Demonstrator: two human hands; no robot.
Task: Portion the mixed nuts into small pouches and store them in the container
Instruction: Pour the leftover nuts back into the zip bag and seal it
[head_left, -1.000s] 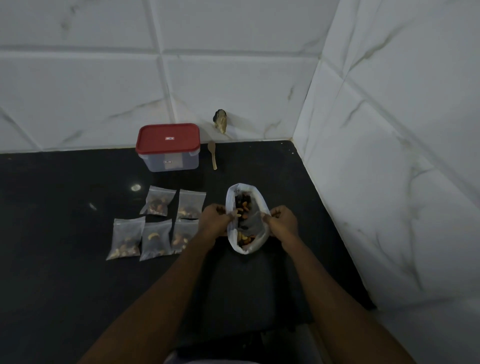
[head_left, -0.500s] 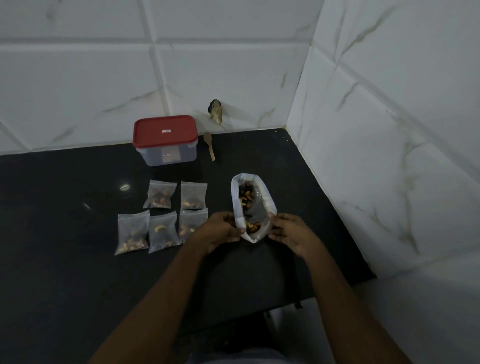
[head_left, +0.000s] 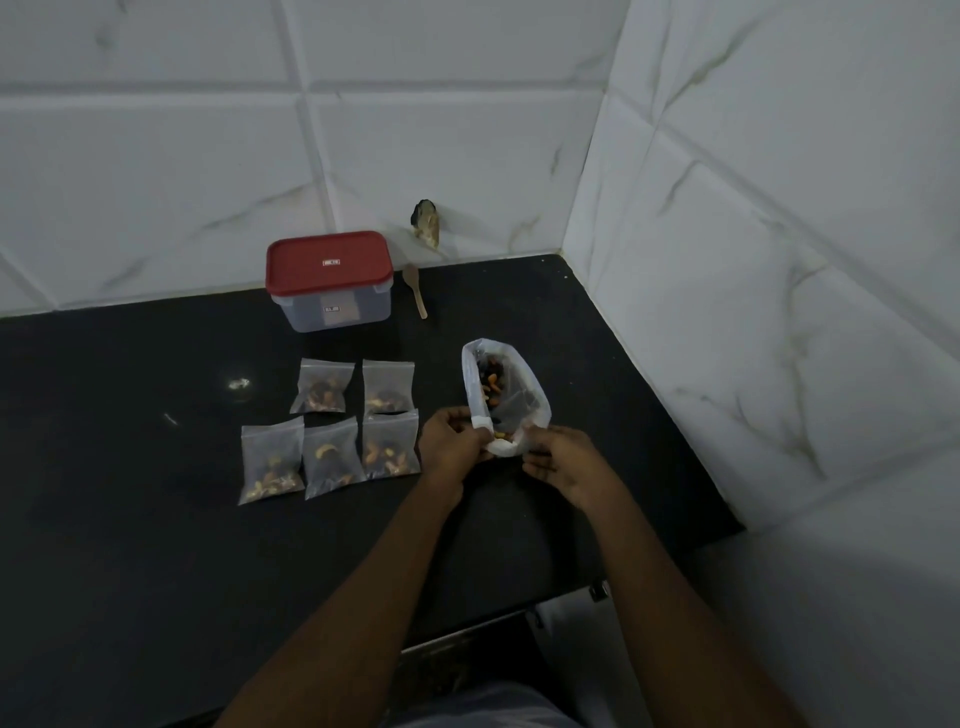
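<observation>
Two forearms reach in over the near edge of the black counter (head_left: 156, 571) and converge at mid-depth, wrists low, knuckles up.

Your left hand (head_left: 451, 441): fingers curled, pinching the near left rim of the bag of mixed nuts (head_left: 511, 400).

Your right hand (head_left: 563, 462): fingers curled on the near right rim of the same bag, gripping the film; the fingertips are partly hidden.

One bag of mixed nuts: thin clear plastic, rim rolled into a cuff. It appears to stand on the counter, mouth open upward, nuts showing inside. Judged limp and slippery, with a loose load that would likely spill if tipped. Take it by the cuff, both sides, as you do now.

Five small pouches (head_left: 332, 457): filled, flat on the counter just left of your left hand, three in the near row and two in the far row. Judged light and pliable; best pinched at the top strip, above the nuts.

One wooden spoon (head_left: 415, 291), just right of the container.

One container (head_left: 332, 312), red lid (head_left: 328, 262) on, by the back wall, well apart from the bag. Looks rigid; the lid must come off before storing.
</observation>
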